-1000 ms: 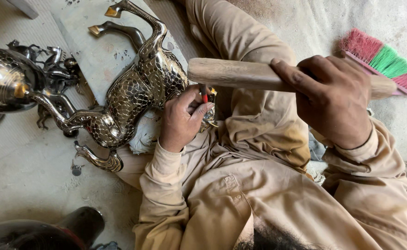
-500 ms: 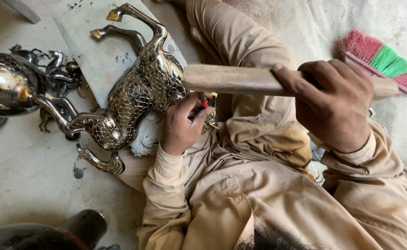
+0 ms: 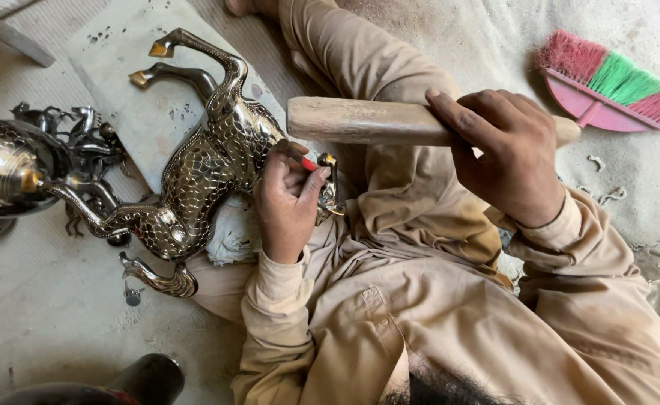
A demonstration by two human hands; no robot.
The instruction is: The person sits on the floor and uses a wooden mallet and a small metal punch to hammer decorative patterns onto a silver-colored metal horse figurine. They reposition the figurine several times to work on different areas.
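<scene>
**Mallet lifted over chisel on metal horse**

Little has shifted since the earlier frames: mallet [image 3: 360, 120] sits about level, same height, the left hand [image 3: 288, 199] has crept slightly along the horse [image 3: 195, 180], and the view has drifted a bit.

Left fingers [image 3: 311, 184] are together, pinched round a small chisel [image 3: 309, 164] with a red band; its tip is hidden behind the hand, so contact with the metal cannot be told. Right hand [image 3: 506, 154] is clamped on the mallet's wooden handle, head end pointing left, above and apart from the chisel.

Horse is a shiny scaled metal figure, lying on its side across the person's lap and a grey slab [image 3: 120, 67] on the floor, legs up toward the top of the frame. White rag [image 3: 228, 232] is bunched under its belly. More metal pieces [image 3: 15, 165] lie left of it on the floor. Broom [image 3: 615, 86], pink and green, lies well apart at upper right.

Step, as judged: chasing detail near the horse's hindquarters, between strikes. Next move would call for the chisel held steady at its angle and a short, square mallet blow on its top, clear of the left thumb.
</scene>
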